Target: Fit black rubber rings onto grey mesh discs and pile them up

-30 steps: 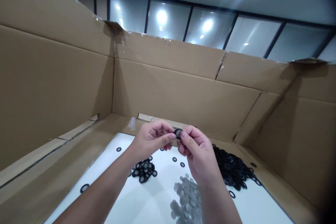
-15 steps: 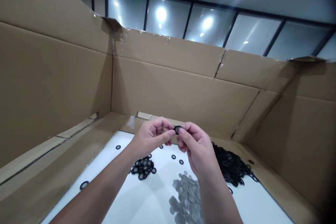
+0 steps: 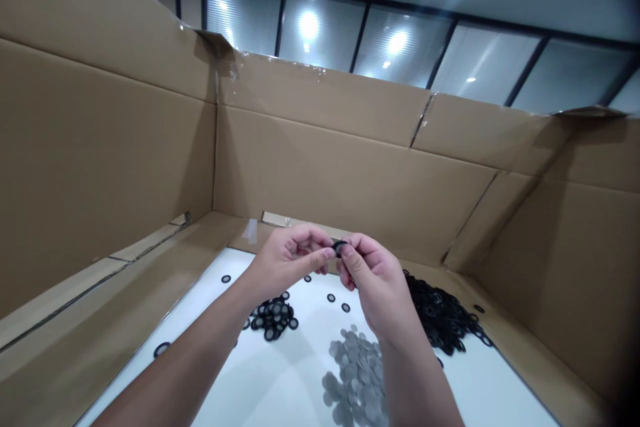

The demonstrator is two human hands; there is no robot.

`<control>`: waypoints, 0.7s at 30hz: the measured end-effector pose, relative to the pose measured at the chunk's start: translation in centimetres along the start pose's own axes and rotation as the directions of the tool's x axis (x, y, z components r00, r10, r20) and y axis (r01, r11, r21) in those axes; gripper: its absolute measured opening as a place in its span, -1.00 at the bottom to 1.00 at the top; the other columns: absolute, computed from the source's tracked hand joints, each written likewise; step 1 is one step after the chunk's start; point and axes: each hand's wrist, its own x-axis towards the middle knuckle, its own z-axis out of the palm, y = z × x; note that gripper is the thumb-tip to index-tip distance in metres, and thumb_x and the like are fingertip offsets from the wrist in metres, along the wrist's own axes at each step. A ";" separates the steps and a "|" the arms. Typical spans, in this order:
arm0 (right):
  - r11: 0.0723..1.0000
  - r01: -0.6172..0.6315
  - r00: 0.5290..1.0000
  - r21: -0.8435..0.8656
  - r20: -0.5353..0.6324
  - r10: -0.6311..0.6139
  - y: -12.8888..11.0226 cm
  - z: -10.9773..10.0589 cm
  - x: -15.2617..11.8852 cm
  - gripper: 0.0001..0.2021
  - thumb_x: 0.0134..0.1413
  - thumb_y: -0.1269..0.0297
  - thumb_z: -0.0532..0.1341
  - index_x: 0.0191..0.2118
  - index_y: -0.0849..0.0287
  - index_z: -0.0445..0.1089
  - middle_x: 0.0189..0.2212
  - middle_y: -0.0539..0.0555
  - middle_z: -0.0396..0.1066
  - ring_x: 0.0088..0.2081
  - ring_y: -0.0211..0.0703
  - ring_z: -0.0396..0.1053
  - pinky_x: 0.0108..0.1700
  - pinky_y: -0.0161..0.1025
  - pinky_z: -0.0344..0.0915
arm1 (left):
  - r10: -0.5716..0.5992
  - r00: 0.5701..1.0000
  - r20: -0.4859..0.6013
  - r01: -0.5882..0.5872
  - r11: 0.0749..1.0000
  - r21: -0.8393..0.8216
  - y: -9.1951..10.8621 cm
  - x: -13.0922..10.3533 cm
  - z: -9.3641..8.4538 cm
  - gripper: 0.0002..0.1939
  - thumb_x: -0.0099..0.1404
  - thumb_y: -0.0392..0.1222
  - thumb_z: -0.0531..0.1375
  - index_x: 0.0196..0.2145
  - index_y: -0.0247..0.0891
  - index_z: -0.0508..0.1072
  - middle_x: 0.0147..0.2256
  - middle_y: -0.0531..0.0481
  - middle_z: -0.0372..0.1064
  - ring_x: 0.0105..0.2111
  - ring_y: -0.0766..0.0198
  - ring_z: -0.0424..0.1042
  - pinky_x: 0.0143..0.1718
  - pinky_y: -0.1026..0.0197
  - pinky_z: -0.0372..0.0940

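Between my two hands, above the far part of the white board, is a small black rubber ring (image 3: pixel 339 248). My left hand (image 3: pixel 300 255) pinches its left side between thumb and fingertips. My right hand (image 3: pixel 371 273) grips its right side the same way, thumb across the front. Whether a grey disc sits inside this ring is hard to see. Under my right forearm lies a heap of thin grey mesh discs (image 3: pixel 360 370). Beyond my left forearm is a pile of black rings with grey centres (image 3: pixel 273 317). A large heap of black rings (image 3: pixel 437 313) lies at right.
Cardboard walls (image 3: pixel 320 160) enclose the white board (image 3: pixel 270 380) on the left, far and right sides. Several single rings (image 3: pixel 331 297) lie scattered beyond the piles. One ring (image 3: pixel 161 349) lies near the board's left edge, another (image 3: pixel 479 308) on the cardboard at right.
Both hands stay almost in place, still on the ring. My fingers have shifted very slightly around it. The piles look the same.
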 end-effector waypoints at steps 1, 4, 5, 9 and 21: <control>1.000 0.004 1.000 -0.011 0.001 -0.004 0.0 0.0 0.0 -0.78 0.22 0.13 0.24 -0.36 0.15 0.33 -0.59 -0.10 0.22 -0.55 -0.35 0.10 -0.51 -0.36 0.02 | 0.001 1.000 -0.001 -0.001 1.000 0.006 0.0 0.0 0.0 -0.82 0.25 -0.12 0.30 -0.27 -0.29 0.49 -0.49 0.06 0.45 -0.47 0.38 0.46 -0.44 0.38 0.36; 0.997 0.029 0.999 -0.067 -0.024 -0.031 0.0 0.1 0.1 -0.78 0.21 0.12 0.24 -0.36 0.15 0.32 -0.58 -0.10 0.20 -0.54 -0.34 0.10 -0.50 -0.35 0.04 | 0.009 1.000 -0.012 -0.009 1.000 0.019 -0.1 0.0 0.1 -0.81 0.25 -0.11 0.30 -0.28 -0.29 0.49 -0.49 0.05 0.45 -0.46 0.37 0.46 -0.42 0.35 0.36; 0.995 0.037 0.999 -0.091 -0.033 -0.041 -0.1 0.1 0.1 -0.78 0.21 0.12 0.24 -0.36 0.14 0.32 -0.57 -0.10 0.19 -0.53 -0.33 0.10 -0.48 -0.34 0.05 | 0.011 1.000 -0.016 -0.011 1.000 0.027 0.0 -0.1 0.1 -0.81 0.25 -0.10 0.30 -0.29 -0.29 0.49 -0.49 0.04 0.45 -0.46 0.36 0.46 -0.43 0.34 0.36; 0.974 0.050 0.998 -0.221 -0.012 -0.054 -0.9 -0.4 -0.1 -0.78 0.21 0.13 0.23 -0.37 0.15 0.32 -0.53 -0.07 0.20 -0.51 -0.30 0.08 -0.49 -0.32 0.04 | 0.013 1.000 0.020 -0.014 0.997 0.070 0.4 -0.1 -0.3 -0.79 0.27 -0.07 0.27 -0.30 -0.30 0.49 -0.46 0.00 0.47 -0.43 0.32 0.47 -0.42 0.32 0.37; 0.992 0.124 0.981 -0.005 -0.152 -0.124 -0.1 1.2 0.1 -0.85 0.19 0.15 0.26 -0.30 0.11 0.37 -0.50 -0.06 0.29 -0.54 -0.32 0.18 -0.52 -0.34 0.15 | 0.109 0.977 -0.184 -0.145 0.970 -0.197 -1.1 -0.1 2.9 -0.80 0.32 -0.08 0.23 -0.31 -0.29 0.45 -0.52 0.06 0.43 -0.52 0.34 0.44 -0.48 0.29 0.39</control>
